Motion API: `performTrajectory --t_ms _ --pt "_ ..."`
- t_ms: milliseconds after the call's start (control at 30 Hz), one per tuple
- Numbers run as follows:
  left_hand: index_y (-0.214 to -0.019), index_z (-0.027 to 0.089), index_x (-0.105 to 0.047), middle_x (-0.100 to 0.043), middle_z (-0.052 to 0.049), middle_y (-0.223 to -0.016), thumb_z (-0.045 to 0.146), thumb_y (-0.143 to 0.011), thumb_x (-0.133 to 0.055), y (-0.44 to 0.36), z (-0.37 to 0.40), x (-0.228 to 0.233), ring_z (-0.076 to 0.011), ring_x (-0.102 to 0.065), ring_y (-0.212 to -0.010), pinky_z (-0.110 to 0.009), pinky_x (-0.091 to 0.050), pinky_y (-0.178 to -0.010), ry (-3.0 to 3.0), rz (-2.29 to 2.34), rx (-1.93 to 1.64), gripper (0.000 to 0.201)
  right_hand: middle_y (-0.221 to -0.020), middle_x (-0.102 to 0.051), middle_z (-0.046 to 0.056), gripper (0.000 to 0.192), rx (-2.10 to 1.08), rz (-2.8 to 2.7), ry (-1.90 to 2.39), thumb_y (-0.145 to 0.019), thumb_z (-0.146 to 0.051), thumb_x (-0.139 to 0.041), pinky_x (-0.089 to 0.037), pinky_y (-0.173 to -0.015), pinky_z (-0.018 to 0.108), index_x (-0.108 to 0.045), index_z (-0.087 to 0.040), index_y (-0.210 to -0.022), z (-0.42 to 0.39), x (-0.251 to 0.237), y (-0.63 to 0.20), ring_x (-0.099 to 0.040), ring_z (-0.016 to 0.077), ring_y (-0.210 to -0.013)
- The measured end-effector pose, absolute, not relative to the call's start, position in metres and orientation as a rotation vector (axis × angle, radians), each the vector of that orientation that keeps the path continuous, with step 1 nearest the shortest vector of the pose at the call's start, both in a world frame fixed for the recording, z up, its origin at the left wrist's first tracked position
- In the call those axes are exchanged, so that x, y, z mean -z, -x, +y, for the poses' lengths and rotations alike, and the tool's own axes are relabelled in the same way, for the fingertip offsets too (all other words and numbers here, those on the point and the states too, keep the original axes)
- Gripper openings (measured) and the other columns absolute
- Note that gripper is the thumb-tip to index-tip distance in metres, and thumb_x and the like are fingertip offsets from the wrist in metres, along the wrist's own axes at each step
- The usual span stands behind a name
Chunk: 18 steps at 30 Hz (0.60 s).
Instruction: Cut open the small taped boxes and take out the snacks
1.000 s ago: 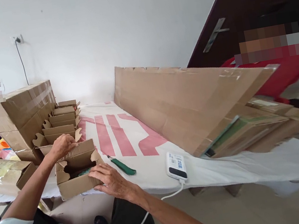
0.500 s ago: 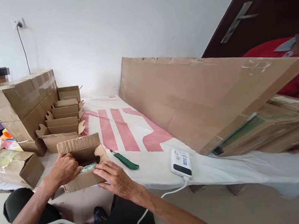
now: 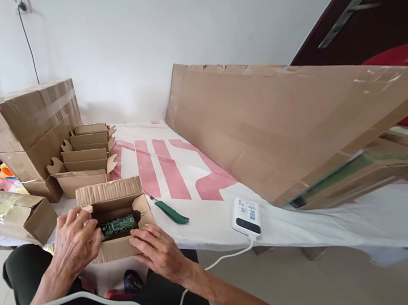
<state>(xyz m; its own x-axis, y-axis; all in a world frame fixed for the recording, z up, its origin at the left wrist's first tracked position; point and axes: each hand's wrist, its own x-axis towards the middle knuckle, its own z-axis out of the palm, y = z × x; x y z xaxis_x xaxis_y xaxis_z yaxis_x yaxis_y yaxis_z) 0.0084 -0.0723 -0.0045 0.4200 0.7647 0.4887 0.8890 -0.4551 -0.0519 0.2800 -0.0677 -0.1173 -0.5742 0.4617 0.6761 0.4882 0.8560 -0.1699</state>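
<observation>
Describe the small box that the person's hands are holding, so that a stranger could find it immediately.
On the white sheet with red stripes, at its near left edge, an open cardboard box sits between the left hand and right hand. Unlike the open boxes behind it, a green circuit board shows inside.

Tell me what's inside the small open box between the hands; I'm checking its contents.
Inside the small open box lies a green circuit board, flat. The left hand and right hand grip the box's sides. The front wall hides whatever lies under the board.
</observation>
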Motion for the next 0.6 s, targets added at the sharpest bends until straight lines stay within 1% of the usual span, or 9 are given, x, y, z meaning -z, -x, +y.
performTrajectory --t_ms 100,200,300,367,433,500,567,600 --pt "-0.097 0.024 -0.079 -0.079 -0.01 -0.105 0.021 -0.101 -0.053 -0.001 -0.075 0.003 -0.0321 -0.066 -0.11 -0.046 -0.047 -0.085 2.27 -1.478 0.672 0.026 -0.135 -0.075 0.017 0.041 0.052 -2.271 0.695 -0.102 -0.025 -0.069 -0.058 -0.11 0.055 -0.067 -0.022 -0.143 -0.063 0.116 -0.28 -0.069 0.032 -0.121" --pt "-0.096 0.025 -0.078 -0.079 -0.008 -0.104 0.022 -0.102 -0.052 0.009 -0.074 0.002 -0.0298 -0.067 -0.106 -0.044 -0.048 -0.084 2.197 -1.561 0.745 0.027 -0.135 -0.075 0.016 0.044 0.045 -2.264 0.687 -0.101 -0.03 -0.073 -0.059 -0.108 0.054 -0.066 -0.021 -0.144 -0.057 0.111 -0.28 -0.069 0.0323 -0.119" --pt "-0.093 0.025 -0.077 -0.077 -0.008 -0.104 0.03 -0.102 -0.057 0.017 -0.072 0.005 -0.03 -0.065 -0.106 -0.044 -0.05 -0.086 2.161 -1.674 0.791 0.023 -0.135 -0.074 0.017 0.049 -0.034 -2.261 0.672 -0.099 -0.036 -0.078 -0.059 -0.106 0.052 -0.066 -0.019 -0.143 -0.053 0.1 -0.279 -0.069 0.0327 -0.119" --pt "-0.096 0.025 -0.077 -0.075 -0.009 -0.109 0.04 -0.1 -0.063 0.019 -0.072 0.012 -0.033 -0.064 -0.112 -0.045 -0.052 -0.087 2.151 -1.744 0.788 0.02 -0.132 -0.075 0.017 0.047 -0.133 -2.253 0.692 -0.1 -0.039 -0.077 -0.058 -0.105 0.05 -0.067 -0.019 -0.141 -0.049 0.089 -0.279 -0.069 0.032 -0.12" --pt "-0.103 0.025 -0.077 -0.072 -0.011 -0.117 0.048 -0.096 -0.069 0.019 -0.071 0.023 -0.0361 -0.062 -0.119 -0.047 -0.055 -0.09 2.165 -1.785 0.792 0.025 -0.125 -0.077 0.015 0.036 -0.252 -2.252 0.726 -0.104 -0.04 -0.071 -0.058 -0.103 0.046 -0.07 -0.02 -0.134 -0.043 0.075 -0.28 -0.07 0.0295 -0.117" --pt "-0.112 0.025 -0.077 -0.07 -0.012 -0.124 0.052 -0.094 -0.072 0.017 -0.069 0.036 -0.0362 -0.062 -0.121 -0.048 -0.057 -0.095 2.206 -1.795 0.823 0.033 -0.115 -0.079 0.011 0.026 -0.395 -2.272 0.757 -0.111 -0.039 -0.06 -0.057 -0.096 0.039 -0.074 -0.021 -0.123 -0.032 0.06 -0.279 -0.073 0.025 -0.107" --pt "-0.12 0.026 -0.075 -0.067 -0.012 -0.131 0.055 -0.092 -0.075 0.015 -0.068 0.049 -0.0352 -0.063 -0.121 -0.049 -0.057 -0.099 2.24 -1.797 0.852 0.041 -0.103 -0.08 0.007 0.031 -0.53 -2.314 0.793 -0.115 -0.035 -0.05 -0.055 -0.085 0.032 -0.077 -0.022 -0.11 -0.014 0.047 -0.275 -0.073 0.0204 -0.094" --pt "-0.122 0.026 -0.075 -0.065 -0.013 -0.135 0.057 -0.091 -0.076 0.014 -0.067 0.054 -0.0355 -0.063 -0.123 -0.05 -0.058 -0.1 2.244 -1.801 0.86 0.044 -0.098 -0.08 0.006 0.033 -0.574 -2.339 0.809 -0.115 -0.032 -0.049 -0.053 -0.081 0.031 -0.078 -0.022 -0.104 -0.004 0.041 -0.271 -0.072 0.0189 -0.088"
